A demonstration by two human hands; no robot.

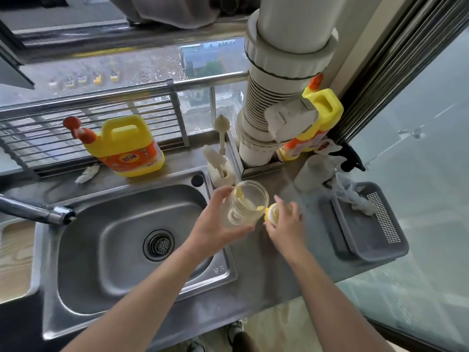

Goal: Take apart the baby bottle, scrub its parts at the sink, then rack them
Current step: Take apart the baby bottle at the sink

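beside the sink (76, 240), the left hand (215, 226) grips the opened bottle body (245, 204) and the right hand (285, 224) clasps its yellow collar (271, 212): disassembly begun, scrubbing and racking remain.

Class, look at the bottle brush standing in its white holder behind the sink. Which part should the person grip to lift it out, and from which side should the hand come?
Grip the bare stem of the bottle brush just below its round bristle head, coming from above and in front. The stem stands nearly upright in the holder, so a straight upward pull should free it. The large pipe crowds its right side, so that approach looks tight.
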